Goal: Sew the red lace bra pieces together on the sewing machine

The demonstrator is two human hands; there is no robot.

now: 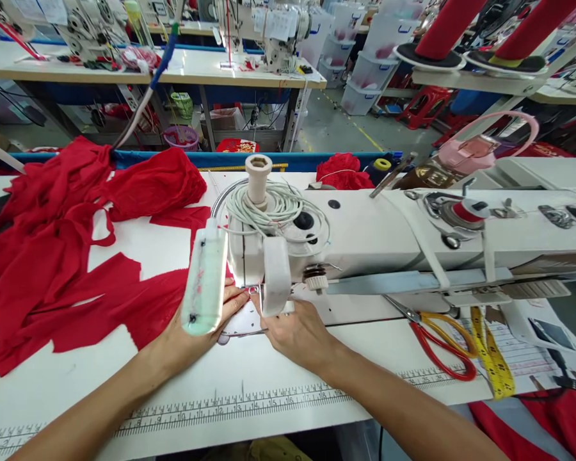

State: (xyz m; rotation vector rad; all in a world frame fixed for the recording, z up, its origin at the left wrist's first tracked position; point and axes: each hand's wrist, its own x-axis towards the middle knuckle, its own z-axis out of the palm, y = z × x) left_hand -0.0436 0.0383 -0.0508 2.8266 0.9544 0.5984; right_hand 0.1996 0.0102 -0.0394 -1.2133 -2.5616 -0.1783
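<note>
I am at a white sewing machine [388, 237] whose head hangs over the needle plate [242, 320]. My left hand [192, 333] lies flat on the table beside the plate, fingers stretched toward the needle, partly hidden by a pale green lamp [205, 282]. It touches the edge of the red fabric [52, 256] spread to the left. My right hand [297, 333] reaches under the machine head at the presser foot; its fingertips are hidden behind the white guard [276, 275]. What the fingers grip, if anything, is hidden.
Red-handled scissors [441, 349] and a yellow tape measure [492, 352] lie right of my right arm. A printed ruler [249, 403] runs along the table's front edge. A thread cone [258, 179] sits on the machine. Other sewing tables stand behind.
</note>
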